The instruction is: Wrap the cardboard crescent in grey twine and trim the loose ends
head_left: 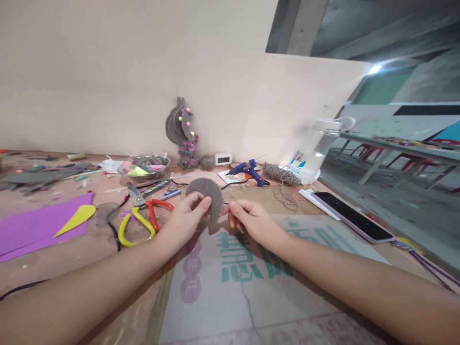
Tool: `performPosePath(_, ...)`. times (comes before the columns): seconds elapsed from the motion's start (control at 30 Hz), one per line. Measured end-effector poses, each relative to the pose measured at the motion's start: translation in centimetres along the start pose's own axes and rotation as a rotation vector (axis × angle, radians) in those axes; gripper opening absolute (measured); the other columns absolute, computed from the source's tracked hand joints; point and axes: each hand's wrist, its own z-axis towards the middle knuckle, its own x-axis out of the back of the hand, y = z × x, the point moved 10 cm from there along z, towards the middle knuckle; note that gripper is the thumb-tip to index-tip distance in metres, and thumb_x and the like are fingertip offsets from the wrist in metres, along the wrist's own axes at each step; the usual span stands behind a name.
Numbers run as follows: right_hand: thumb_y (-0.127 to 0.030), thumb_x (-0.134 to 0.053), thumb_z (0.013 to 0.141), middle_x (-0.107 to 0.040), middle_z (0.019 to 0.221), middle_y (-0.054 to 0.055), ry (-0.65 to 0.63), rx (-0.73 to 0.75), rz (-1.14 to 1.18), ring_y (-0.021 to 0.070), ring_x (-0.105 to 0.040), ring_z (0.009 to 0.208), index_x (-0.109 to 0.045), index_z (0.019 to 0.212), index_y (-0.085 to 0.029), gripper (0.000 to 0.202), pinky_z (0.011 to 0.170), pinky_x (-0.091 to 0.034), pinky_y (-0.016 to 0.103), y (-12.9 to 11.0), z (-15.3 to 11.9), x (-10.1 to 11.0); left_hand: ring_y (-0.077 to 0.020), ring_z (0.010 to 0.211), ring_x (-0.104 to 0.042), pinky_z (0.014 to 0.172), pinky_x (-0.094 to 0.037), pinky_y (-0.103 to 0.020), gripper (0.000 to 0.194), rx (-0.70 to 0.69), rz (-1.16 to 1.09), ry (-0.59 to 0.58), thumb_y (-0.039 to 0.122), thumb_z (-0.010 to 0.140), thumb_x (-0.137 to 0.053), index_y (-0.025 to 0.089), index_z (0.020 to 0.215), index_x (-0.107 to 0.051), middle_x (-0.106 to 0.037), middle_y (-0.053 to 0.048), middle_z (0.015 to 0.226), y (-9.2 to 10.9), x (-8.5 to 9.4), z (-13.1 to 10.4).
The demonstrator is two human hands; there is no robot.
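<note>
A grey crescent-shaped piece wound with yarn (pixel 208 194) is pinched between the thumb and fingers of my left hand (pixel 192 211), above the printed sheet (pixel 201 306). Close to its right edge, my right hand (pixel 247 218) has its thumb and index finger pressed together; what they hold, if anything, is too small to make out. To the left of my left hand lie yellow-handled scissors (pixel 134 230) and a red-handled tool (pixel 156 215). Behind the piece is a blue glue gun (pixel 247 170), with a loose bundle of grey yarn (pixel 282 173) beside it.
A grey ornament with coloured balls (pixel 181 132) stands against the wall. A water bottle (pixel 309 153) and a phone (pixel 354 215) are on the right. Purple sheets (pixel 43 223), a yellow cutout (pixel 77 218) and a clear tray (pixel 143 165) are on the left.
</note>
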Motion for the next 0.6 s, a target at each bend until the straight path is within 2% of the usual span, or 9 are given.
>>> performPosePath(0.1,-0.041,-0.05,0.084,-0.048,0.057,-0.005,0.068,0.023,0.034,0.0073,-0.04,0.047,-0.058,0.083,-0.016,0.026,0.045,-0.031,0.021,-0.3,0.0,0.7,-0.0066,0.042,-0.028,0.042,-0.024,-0.021,0.031,-0.016,-0.02,-0.008,0.044,0.083,-0.051,0.019,0.066,-0.044,-0.035,0.008,0.052,-0.1,-0.1,-0.1)
performPosePath(0.2,-0.037,-0.06,0.079,-0.049,0.059,-0.006,0.049,0.048,0.065,0.0072,-0.041,0.049,-0.058,0.088,-0.018,0.022,0.047,-0.032,0.021,-0.6,-0.1,0.5,-0.0085,0.049,-0.036,0.047,-0.029,-0.022,0.032,-0.083,0.038,-0.035,0.043,0.085,-0.049,0.019,0.065,-0.045,-0.039,0.005,0.058,0.5,-0.4,-0.2)
performPosePath(0.3,-0.043,-0.058,0.08,-0.052,0.062,-0.004,-0.004,0.073,0.067,0.0073,-0.042,0.051,-0.057,0.079,-0.017,0.026,0.049,-0.033,0.021,-0.9,-0.2,0.1,-0.0114,0.062,-0.044,0.058,-0.035,-0.023,0.031,-0.169,0.139,-0.054,0.04,0.086,-0.047,0.018,0.065,-0.049,-0.045,0.002,0.065,1.7,-0.7,-0.5)
performPosePath(0.4,-0.049,-0.05,0.084,-0.053,0.062,-0.002,-0.016,0.099,0.052,0.0078,-0.044,0.052,-0.054,0.069,-0.017,0.036,0.05,-0.035,0.022,-1.3,-0.4,0.1,-0.0121,0.061,-0.043,0.059,-0.035,-0.024,0.031,-0.184,0.213,-0.016,0.037,0.087,-0.047,0.018,0.063,-0.049,-0.044,0.003,0.062,2.3,-0.5,-0.7)
performPosePath(0.6,-0.04,-0.057,0.081,-0.052,0.059,-0.004,0.029,0.064,-0.035,0.0075,-0.043,0.05,-0.054,0.068,-0.017,0.027,0.049,-0.034,0.021,-1.1,-0.5,0.4,-0.013,0.059,-0.046,0.057,-0.035,-0.025,0.033,-0.178,0.303,-0.001,0.042,0.084,-0.05,0.019,0.06,-0.049,-0.048,0.003,0.059,2.3,-0.4,-0.7)
